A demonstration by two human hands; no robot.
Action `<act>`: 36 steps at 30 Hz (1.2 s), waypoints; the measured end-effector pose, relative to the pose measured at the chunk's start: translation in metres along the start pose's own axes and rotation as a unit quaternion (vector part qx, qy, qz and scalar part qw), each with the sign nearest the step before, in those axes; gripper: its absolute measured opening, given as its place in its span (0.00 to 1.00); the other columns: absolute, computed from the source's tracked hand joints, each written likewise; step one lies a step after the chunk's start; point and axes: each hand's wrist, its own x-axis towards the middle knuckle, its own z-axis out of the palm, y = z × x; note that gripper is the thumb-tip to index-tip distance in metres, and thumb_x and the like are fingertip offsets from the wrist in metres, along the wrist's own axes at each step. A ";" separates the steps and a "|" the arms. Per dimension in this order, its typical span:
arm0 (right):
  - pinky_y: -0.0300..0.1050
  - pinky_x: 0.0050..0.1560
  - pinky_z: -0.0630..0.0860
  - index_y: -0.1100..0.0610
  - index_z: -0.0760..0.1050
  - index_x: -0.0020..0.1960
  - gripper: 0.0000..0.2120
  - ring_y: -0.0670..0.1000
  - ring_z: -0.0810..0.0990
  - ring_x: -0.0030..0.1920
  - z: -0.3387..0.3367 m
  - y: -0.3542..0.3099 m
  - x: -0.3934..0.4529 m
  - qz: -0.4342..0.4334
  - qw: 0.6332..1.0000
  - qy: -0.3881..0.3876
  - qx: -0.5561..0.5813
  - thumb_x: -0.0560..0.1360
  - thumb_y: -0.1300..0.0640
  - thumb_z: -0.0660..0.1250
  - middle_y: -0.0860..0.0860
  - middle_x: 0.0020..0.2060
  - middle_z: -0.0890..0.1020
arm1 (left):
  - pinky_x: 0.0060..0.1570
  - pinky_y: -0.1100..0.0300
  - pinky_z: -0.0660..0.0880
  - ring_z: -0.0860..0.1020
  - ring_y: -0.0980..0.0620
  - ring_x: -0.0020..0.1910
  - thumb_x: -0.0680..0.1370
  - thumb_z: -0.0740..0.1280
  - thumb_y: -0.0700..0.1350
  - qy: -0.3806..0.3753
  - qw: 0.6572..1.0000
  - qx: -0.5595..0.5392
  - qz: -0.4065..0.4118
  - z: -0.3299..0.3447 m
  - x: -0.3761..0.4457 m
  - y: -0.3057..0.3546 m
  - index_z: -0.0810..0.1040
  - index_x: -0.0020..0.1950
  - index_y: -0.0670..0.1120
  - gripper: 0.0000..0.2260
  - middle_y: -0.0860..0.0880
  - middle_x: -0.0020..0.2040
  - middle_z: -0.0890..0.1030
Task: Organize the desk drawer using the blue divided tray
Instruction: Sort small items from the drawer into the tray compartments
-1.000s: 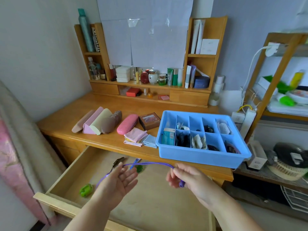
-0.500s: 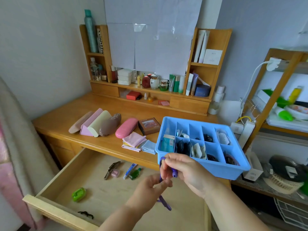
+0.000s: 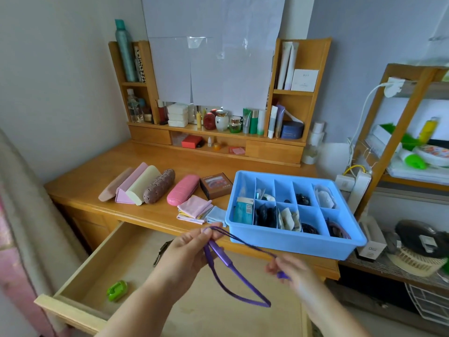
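Below frame centre, over the open drawer (image 3: pixel 80 271), the left hand (image 3: pixel 187 251) pinches a purple cord (image 3: pixel 233 271) at its fold while the right hand (image 3: pixel 289 271) grips its other end. Limp and light, it probably needs coiling, held at both ends, before entering the blue divided tray (image 3: pixel 291 244) on the worktop (image 3: pixel 102 171), right of centre.
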 end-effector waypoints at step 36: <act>0.50 0.47 0.74 0.59 0.80 0.38 0.14 0.55 0.80 0.54 0.026 -0.038 0.011 0.014 0.871 -0.033 0.489 0.74 0.52 0.61 0.58 0.51 0.84 | 0.44 0.54 0.75 0.78 0.50 0.36 0.76 0.65 0.36 0.116 0.976 -0.029 -0.182 0.048 0.006 -0.045 0.76 0.41 0.42 0.05 0.47 0.33 0.82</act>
